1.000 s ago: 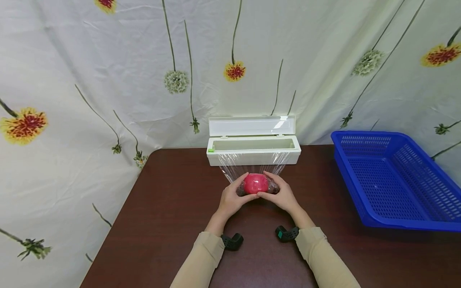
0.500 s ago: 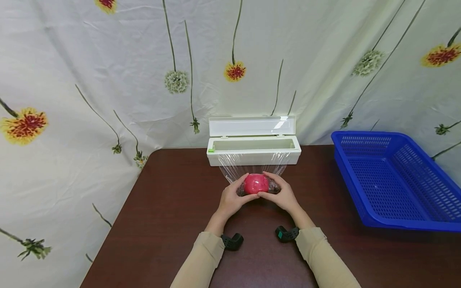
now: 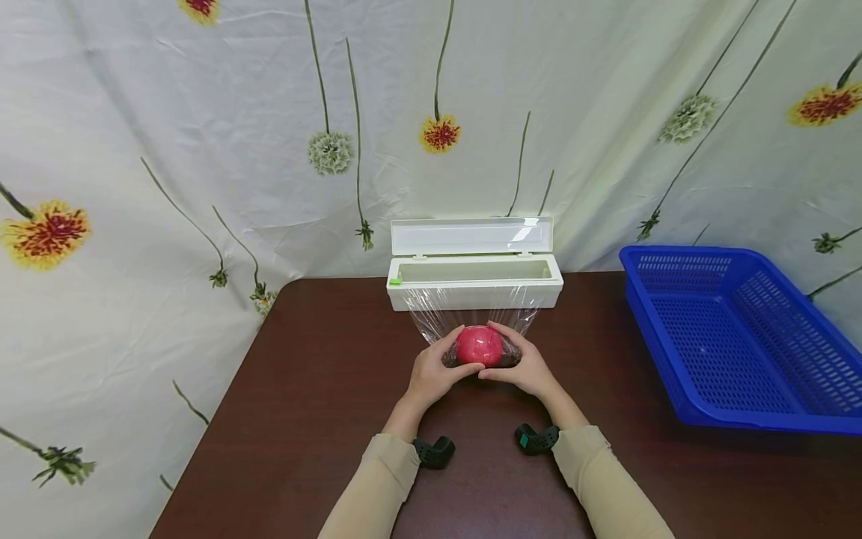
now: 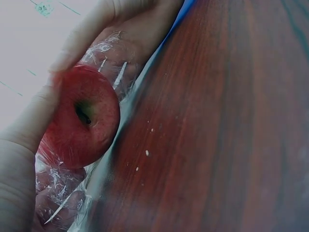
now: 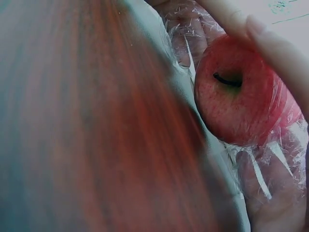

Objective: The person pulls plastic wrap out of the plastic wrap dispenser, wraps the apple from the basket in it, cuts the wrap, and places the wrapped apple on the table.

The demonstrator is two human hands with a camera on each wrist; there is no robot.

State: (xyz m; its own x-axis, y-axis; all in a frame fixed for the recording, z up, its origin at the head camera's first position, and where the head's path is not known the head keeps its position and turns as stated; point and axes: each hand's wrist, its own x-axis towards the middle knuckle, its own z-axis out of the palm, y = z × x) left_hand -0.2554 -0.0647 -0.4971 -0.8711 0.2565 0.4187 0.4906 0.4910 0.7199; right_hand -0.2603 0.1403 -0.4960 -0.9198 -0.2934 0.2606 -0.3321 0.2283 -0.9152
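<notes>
A red apple (image 3: 479, 346) with a short dark stem is partly wrapped in clear cling film (image 3: 438, 318). My left hand (image 3: 435, 368) holds it from the left and my right hand (image 3: 528, 364) from the right, thumbs meeting on the near side. In both wrist views the apple (image 4: 89, 116) has film gathered at its two sides, with fingers showing through it. From the apple, the film stretches back to the front of a white cling film dispenser (image 3: 474, 298), whose lid (image 3: 471, 236) stands raised.
A blue plastic basket (image 3: 774, 419) stands at the right of the dark brown table (image 3: 323, 419). Behind the table hangs a white flowered curtain (image 3: 256, 112). Small white specks (image 4: 147, 153) lie on the table in the left wrist view.
The apple has turned or shifted slightly between the hands, and the right hand's thumb and fingers have moved a little to the left. Dispenser and basket stay put.
</notes>
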